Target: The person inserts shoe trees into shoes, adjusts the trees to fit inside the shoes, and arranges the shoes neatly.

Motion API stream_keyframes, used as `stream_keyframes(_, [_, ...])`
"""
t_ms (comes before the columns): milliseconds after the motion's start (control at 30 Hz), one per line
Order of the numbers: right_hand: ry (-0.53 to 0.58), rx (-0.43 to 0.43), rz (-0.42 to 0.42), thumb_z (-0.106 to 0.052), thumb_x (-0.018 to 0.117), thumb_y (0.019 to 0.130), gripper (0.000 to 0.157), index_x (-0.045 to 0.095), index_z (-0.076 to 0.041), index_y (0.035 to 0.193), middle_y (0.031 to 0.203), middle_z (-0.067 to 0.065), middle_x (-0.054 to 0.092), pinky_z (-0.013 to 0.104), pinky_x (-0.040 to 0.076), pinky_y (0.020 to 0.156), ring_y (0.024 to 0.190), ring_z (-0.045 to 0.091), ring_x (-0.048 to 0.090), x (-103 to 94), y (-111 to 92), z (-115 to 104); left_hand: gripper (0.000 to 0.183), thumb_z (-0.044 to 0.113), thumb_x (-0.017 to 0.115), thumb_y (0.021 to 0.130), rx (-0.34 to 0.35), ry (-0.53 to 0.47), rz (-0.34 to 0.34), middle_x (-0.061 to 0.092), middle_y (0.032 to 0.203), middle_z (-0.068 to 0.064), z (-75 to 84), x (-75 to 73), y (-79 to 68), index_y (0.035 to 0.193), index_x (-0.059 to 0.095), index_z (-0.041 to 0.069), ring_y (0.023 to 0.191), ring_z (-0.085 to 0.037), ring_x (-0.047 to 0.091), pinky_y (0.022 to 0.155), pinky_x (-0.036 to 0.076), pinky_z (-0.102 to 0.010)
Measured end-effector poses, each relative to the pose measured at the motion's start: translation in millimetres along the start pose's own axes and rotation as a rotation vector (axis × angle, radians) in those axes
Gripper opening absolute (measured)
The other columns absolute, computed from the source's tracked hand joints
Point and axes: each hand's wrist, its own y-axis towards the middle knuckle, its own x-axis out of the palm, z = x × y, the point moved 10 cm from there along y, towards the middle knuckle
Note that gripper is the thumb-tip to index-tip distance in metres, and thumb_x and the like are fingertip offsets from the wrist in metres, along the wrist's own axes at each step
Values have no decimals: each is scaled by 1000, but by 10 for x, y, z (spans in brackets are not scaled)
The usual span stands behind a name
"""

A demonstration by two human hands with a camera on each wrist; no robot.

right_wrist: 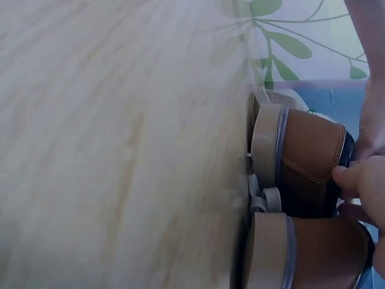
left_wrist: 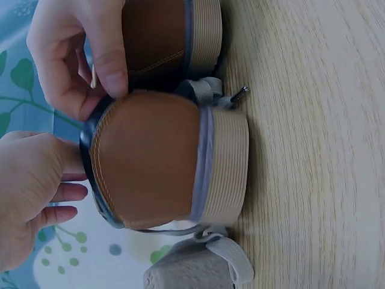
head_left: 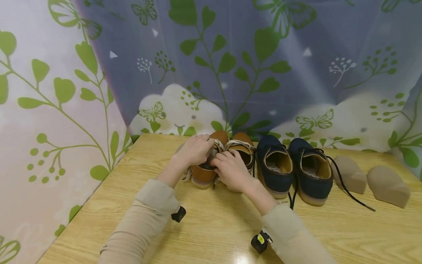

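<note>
Right hand (head_left: 232,170) is pinching the leftmost shoe (head_left: 202,178) at its four o'clock; left hand (head_left: 196,149), grip unreadable, is reaching inside, likely next needing it steady.

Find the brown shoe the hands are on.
In the head view, the left brown shoe stands just left of centre, far back on the table, immediately left of the other brown shoe, with the left hand and right hand at its opening.
</note>
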Motion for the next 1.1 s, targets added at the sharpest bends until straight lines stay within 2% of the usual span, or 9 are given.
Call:
stream_keyframes(200, [-3, -35, 68, -15, 69, 84, 10, 67, -15, 93, 96, 0, 61, 43, 38, 91, 96, 23, 55, -92, -8, 24, 4, 11, 58, 87, 14, -5, 12, 51, 83, -6, -7, -24, 2, 89, 56, 8, 76, -23, 52, 66, 43, -35])
stream_keyframes(333, [56, -29, 36, -15, 66, 87, 9, 66, -14, 96, 97, 1, 59, 43, 39, 88, 94, 23, 55, -61, -17, 23, 4, 11, 57, 86, 14, 10, 19, 51, 82, -6, -1, -35, 3, 88, 55, 9, 75, -22, 52, 65, 42, -34])
stream_keyframes(467, [105, -19, 6, -16, 64, 88, 9, 65, -14, 97, 97, 1, 59, 42, 41, 84, 93, 22, 54, -32, -26, 12, 8, 11, 59, 85, -11, 46, -23, 52, 85, -6, 1, -2, -5, 92, 55, 9, 78, -23, 52, 66, 42, -34])
stream_keyframes(767, [125, -1, -1, -17, 62, 90, 10, 65, -14, 98, 99, 1, 59, 42, 41, 83, 94, 22, 54, -4, -56, 14, 23, 15, 63, 83, -49, 107, -97, 53, 93, -7, 19, 72, -3, 103, 55, 9, 82, -22, 52, 68, 41, -34])
stream_keyframes(933, [124, 9, 3, -17, 62, 90, 10, 65, -14, 99, 99, 1, 59, 41, 41, 84, 95, 22, 54, 8, -62, 32, 26, 16, 64, 84, -46, 118, -97, 54, 94, -7, 29, 77, 10, 108, 57, 9, 83, -23, 53, 70, 42, -34])
stream_keyframes(1100, [137, 10, 8, -17, 62, 89, 11, 65, -14, 99, 99, 1, 59, 41, 41, 82, 94, 22, 54, 12, -59, 40, 25, 14, 62, 85, -9, 127, -75, 57, 96, -9, 82, 30, 19, 110, 59, 9, 86, -24, 55, 73, 44, -35])
